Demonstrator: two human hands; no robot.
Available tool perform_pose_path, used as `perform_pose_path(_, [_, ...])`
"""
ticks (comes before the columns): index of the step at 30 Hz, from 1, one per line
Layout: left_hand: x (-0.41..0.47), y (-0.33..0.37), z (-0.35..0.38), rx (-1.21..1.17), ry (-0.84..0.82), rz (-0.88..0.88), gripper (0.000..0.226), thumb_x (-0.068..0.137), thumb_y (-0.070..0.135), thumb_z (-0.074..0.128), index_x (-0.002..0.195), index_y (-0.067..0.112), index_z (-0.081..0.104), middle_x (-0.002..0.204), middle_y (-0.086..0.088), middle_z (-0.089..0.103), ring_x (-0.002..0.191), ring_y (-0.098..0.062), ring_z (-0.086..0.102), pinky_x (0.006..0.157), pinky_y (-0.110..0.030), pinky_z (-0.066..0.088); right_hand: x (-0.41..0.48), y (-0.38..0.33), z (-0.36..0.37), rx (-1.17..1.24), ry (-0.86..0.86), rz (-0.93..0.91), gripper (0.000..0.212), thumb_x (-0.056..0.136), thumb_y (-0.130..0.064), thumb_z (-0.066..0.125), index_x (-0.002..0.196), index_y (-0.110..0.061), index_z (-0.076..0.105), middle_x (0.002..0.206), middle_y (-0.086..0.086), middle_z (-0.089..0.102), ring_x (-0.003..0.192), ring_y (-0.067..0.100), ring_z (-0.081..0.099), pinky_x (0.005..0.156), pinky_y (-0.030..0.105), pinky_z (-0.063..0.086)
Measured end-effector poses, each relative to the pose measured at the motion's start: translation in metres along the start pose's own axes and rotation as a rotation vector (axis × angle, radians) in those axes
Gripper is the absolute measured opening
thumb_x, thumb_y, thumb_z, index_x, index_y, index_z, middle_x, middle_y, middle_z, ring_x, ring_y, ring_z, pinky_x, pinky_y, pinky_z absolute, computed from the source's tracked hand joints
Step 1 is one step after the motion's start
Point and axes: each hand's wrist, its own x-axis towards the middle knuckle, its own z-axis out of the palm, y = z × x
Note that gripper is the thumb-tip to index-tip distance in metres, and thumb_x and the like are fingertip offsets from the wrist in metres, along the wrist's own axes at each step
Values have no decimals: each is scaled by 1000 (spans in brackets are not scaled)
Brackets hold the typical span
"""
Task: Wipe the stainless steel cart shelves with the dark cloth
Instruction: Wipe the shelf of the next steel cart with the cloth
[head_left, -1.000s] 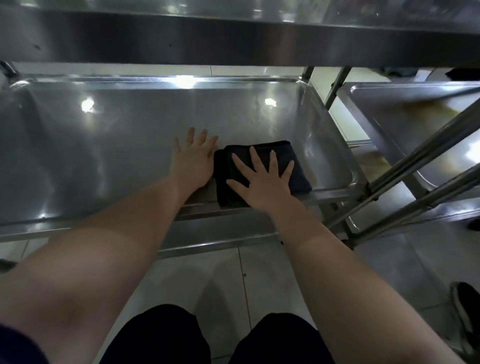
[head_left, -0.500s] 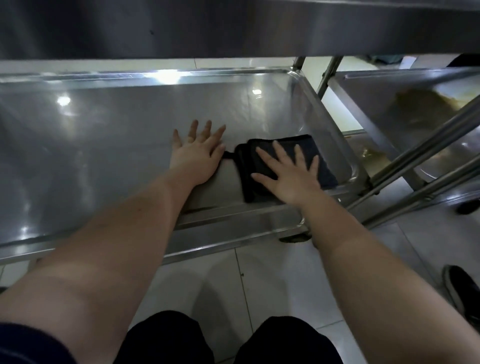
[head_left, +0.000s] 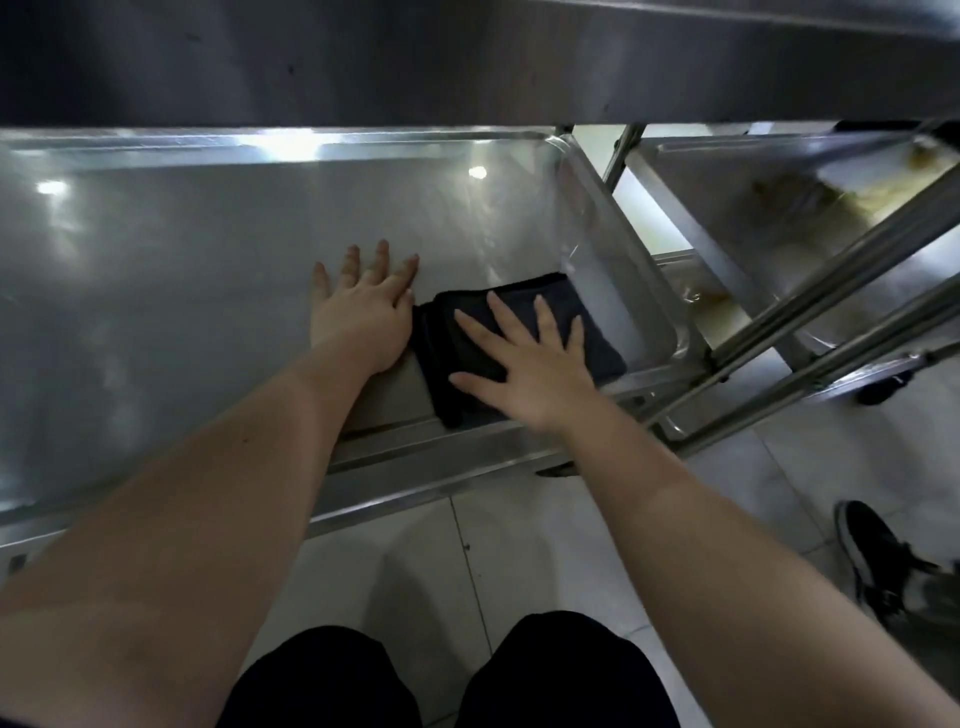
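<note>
A folded dark cloth (head_left: 597, 332) lies on the lower stainless steel shelf (head_left: 182, 291) of the cart, near its front right corner. My right hand (head_left: 524, 364) presses flat on the cloth with fingers spread. My left hand (head_left: 363, 312) rests flat on the bare shelf just left of the cloth, fingers apart, its edge touching the cloth's left side. The upper shelf (head_left: 467, 57) of the cart spans the top of the view.
A second steel cart (head_left: 769, 197) with a stained shelf stands to the right, its slanted tubes (head_left: 831, 291) crossing close to the shelf corner. Pale floor tiles (head_left: 519, 561) lie below. A black shoe (head_left: 878, 561) is at the right edge.
My right hand has slid the cloth to the right, toward the shelf's front right corner. My left hand has stayed flat on the shelf beside it.
</note>
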Motion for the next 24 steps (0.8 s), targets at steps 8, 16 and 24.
perform_pose_path(8, [0, 7, -3, 8, -28, -9, 52, 104, 46, 16, 155, 44, 8, 166, 5, 0, 152, -27, -2, 118, -58, -5, -2, 112, -28, -16, -79, 297, 74, 83, -84, 19, 146, -61, -11, 160, -19, -22, 149, 33, -18, 118, 59, -10])
perform_pose_path(16, [-2, 4, -6, 10, -34, -18, 51, 105, 41, 15, 155, 44, 6, 166, 6, -2, 152, -24, -4, 119, -57, -5, -8, -21, 4, -29, -35, 53, 74, 83, -86, 20, 146, -61, -10, 160, -16, -25, 145, 38, -26, 112, 64, -16])
perform_pose_path(24, [-1, 6, -5, -2, -26, -14, 52, 104, 44, 16, 155, 44, 10, 166, 6, 2, 152, -24, -1, 119, -56, -4, -13, 114, -25, -7, -94, 312, 73, 84, -83, 24, 146, -62, -10, 161, -20, -19, 150, 32, -14, 119, 57, -7])
